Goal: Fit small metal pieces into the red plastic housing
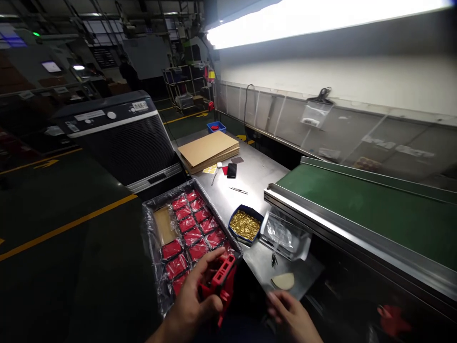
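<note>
My left hand is closed around 1 red plastic part at the bench's near edge, just in front of the film-lined tray; I would keep that grip firm and level. The tray holds rows of bagged red parts. Right of it, a blue dish holds small brass pieces. My right hand rests open, empty, beside a clear bag.

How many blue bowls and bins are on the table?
2. A blue bowl of tiny gold parts sits beside the tray of red parts; a small blue bin stands far back, behind the cardboard stack. Others may be hidden.
</note>
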The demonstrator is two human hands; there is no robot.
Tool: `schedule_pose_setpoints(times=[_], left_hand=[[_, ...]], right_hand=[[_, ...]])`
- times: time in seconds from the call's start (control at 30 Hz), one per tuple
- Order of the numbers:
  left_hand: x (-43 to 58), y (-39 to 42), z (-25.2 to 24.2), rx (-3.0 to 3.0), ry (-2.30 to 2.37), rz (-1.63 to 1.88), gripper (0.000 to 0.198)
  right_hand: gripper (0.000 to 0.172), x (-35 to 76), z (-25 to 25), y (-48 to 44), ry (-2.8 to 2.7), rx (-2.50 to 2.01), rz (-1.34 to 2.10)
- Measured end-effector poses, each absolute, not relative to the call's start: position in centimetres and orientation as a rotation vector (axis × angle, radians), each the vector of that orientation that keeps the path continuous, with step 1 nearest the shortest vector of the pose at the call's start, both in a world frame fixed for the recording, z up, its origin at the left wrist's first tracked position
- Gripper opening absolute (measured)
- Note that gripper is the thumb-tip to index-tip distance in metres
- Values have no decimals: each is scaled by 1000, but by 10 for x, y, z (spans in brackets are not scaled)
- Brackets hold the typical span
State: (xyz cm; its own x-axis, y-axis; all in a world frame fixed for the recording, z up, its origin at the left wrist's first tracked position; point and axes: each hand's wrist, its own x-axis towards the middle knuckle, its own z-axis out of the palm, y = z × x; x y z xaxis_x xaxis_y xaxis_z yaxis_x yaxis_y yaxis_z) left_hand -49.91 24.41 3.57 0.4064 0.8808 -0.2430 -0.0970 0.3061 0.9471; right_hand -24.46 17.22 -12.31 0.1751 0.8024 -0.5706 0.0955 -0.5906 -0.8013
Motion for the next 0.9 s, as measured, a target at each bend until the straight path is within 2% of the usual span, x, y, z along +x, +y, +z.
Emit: schedule_pose_setpoints(times=[0.1,0.23,0.33,0.47,0.67,0.73,0.83,0.9], left_hand=[[-498,245,32,1273,1025,748,104],[-503,246,22,1554,1008,768,108],[-508,246,16,1697,959,791,105],[-511,245,11,1767,932,796,105],[-509,244,5,1843,917,864,100],[-510,245,3,1887,889,878,94],[-513,247,5,1900,844,916,82],[-514,248,10,1862,851,913,77]], right_hand=[[45,-272,-42,202,-923,-1272,1597],[58,-292,26,214,-983,-906,1646],[64,-300,35,212,-965,-831,1705],[60,-304,35,214,-930,-808,1756],[33,-300,37,222,-871,-990,1760],[37,-300,39,221,-915,-1015,1739],[53,-304,42,220,-1044,-970,1670],[42,-309,39,223,-1053,-1014,1614]])
